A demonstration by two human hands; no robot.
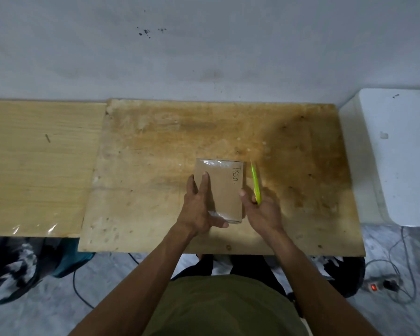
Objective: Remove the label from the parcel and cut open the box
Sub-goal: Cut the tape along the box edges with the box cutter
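Note:
A small brown cardboard parcel (224, 187) lies flat on the stained plywood table (155, 166), wrapped in clear tape, with handwriting along its right side. My left hand (199, 204) rests flat on the parcel's left half, fingers spread and thumb near its front edge. My right hand (260, 209) grips a lime-green cutter (255, 183) that runs along the parcel's right edge, tip pointing away from me. No separate paper label is visible on the top face.
A second, lighter wooden board (39, 166) adjoins on the left with a strip of clear tape (34, 227) at its front edge. A white appliance (395, 154) stands at the right. Cables and a power strip (381, 284) lie on the floor.

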